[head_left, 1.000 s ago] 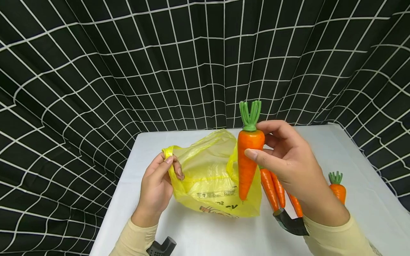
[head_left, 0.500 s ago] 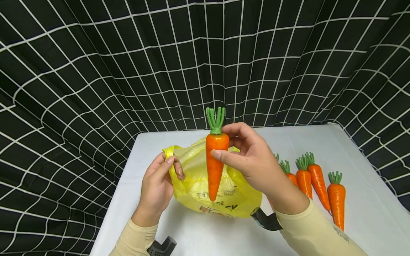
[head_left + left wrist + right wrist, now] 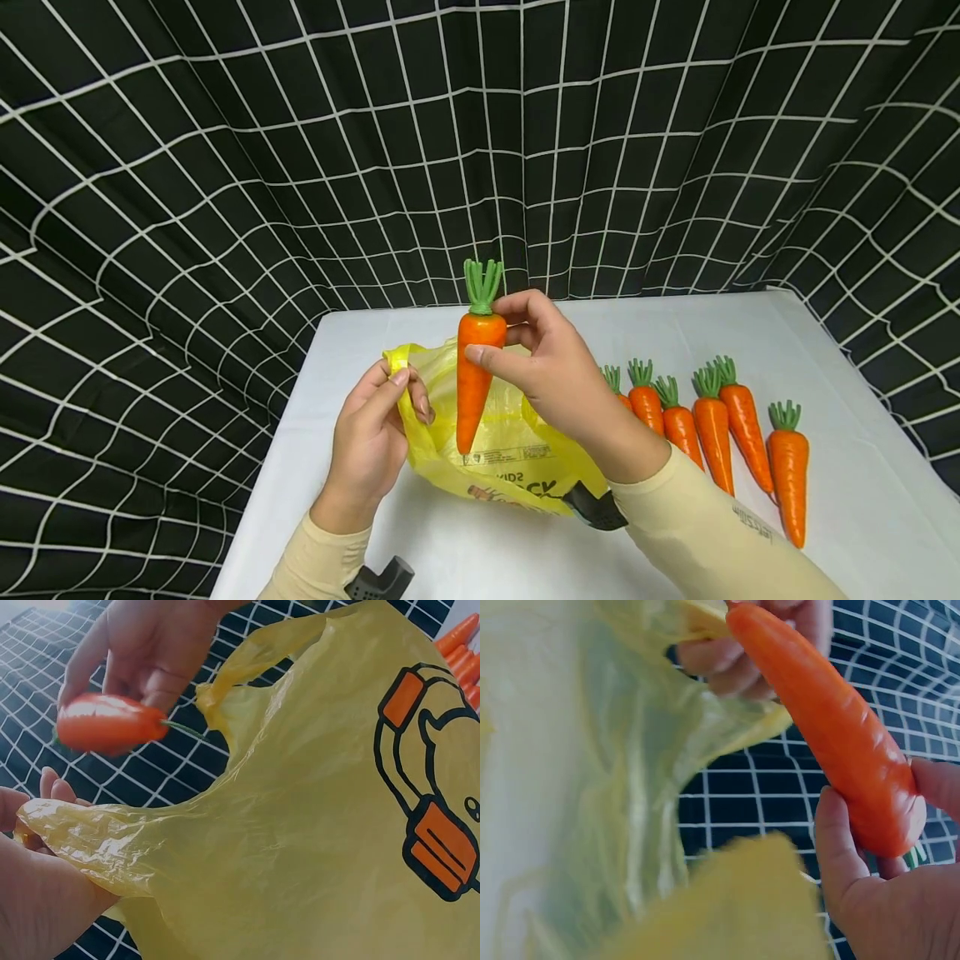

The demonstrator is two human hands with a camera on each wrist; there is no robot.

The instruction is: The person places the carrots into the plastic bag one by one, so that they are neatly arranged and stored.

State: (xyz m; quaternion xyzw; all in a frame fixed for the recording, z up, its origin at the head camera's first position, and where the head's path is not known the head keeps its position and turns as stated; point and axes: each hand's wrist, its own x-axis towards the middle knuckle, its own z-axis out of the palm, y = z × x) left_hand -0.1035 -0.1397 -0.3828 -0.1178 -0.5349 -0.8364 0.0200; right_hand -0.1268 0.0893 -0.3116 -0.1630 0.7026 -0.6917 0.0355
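Observation:
My right hand (image 3: pixel 555 362) pinches an orange carrot (image 3: pixel 477 375) between thumb and fingers near its thick top. The carrot hangs upright, green stems up and tip down, in front of the mouth of a yellow plastic bag (image 3: pixel 510 483). In the right wrist view the same carrot (image 3: pixel 840 727) slants across, its thick end between the fingers. My left hand (image 3: pixel 367 442) grips the bag's left handle, thumb on the outside. The left wrist view shows the bag (image 3: pixel 300 810) pulled out from that hand (image 3: pixel 45 892), with a printed cartoon on its side. The right hand covers part of the bag's opening.
Several more carrots (image 3: pixel 712 433) lie in a row at the right of the white table (image 3: pixel 847 417), stems toward the back. A black curtain (image 3: pixel 480 167) with a white grid stands around the back and sides. Black wrist devices (image 3: pixel 381 578) sit at both sleeves.
My right hand has carried the carrot leftward, from the bag's right side to before its mouth. More of the carrots on the table now show. The left hand has stayed nearly still.

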